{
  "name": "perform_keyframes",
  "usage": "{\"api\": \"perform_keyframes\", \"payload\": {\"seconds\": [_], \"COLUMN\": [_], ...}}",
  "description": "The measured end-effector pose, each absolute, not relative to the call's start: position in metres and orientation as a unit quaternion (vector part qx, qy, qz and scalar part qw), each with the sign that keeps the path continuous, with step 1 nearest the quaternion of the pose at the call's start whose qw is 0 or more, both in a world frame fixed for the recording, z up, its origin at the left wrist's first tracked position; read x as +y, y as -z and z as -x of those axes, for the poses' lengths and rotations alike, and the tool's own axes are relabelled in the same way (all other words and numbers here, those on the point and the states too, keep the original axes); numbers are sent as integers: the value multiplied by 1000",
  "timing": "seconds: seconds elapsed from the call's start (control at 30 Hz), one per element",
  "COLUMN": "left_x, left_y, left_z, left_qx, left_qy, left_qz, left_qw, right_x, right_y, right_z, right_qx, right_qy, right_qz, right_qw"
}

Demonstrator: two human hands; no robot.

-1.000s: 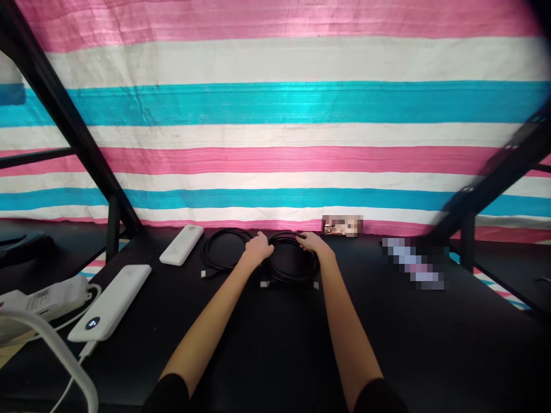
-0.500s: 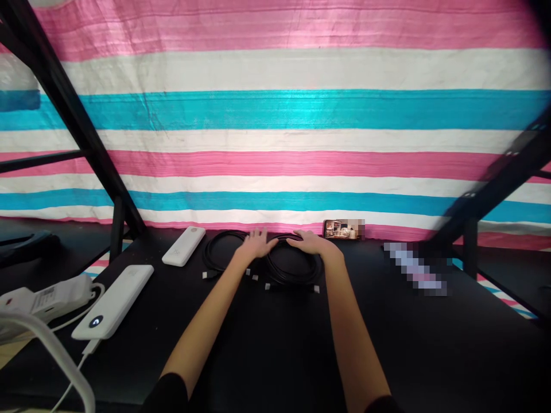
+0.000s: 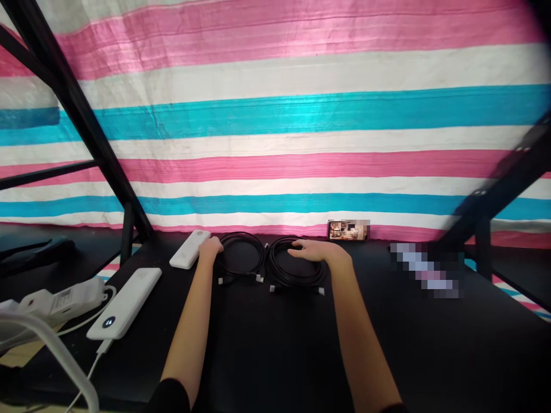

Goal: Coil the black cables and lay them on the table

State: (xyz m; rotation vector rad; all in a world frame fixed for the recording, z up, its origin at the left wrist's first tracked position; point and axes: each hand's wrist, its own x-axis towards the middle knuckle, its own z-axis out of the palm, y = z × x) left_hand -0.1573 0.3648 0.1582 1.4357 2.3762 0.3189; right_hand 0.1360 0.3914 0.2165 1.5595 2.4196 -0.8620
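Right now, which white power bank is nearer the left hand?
The far power bank, beside the left hand; the near power bank has a lit display and a white cable at its near end.

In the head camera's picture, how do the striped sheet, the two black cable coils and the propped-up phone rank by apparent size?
1. Striped sheet
2. Right cable coil
3. Left cable coil, somewhat smaller
4. Phone, partly blurred
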Motion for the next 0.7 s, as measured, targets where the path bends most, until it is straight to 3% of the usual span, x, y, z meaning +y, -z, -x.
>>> {"api": "perform_keyframes", "payload": {"seconds": [0.3,0.4,0.53,0.7], "left_x": [331,305,280,271], "left_y": [-238,-266,-285,-295], "left_z": [127,96,70,71], "left_qx": [740,622,551,477], "left_qy": [-311,-471,-586,-684], "left_qz": [-569,-595,-557,-489], "left_qw": [177,196,206,256], "right_x": [394,386,373,366], "right_y": [-216,-219,-225,-232], "right_z": [-142,-136,-124,-112], "right_qx": [806,818,813,812], "right_qy": [297,312,324,351], "right_qz": [-512,-472,-401,-338], "right_qw": [-1,-101,-270,-321]}}
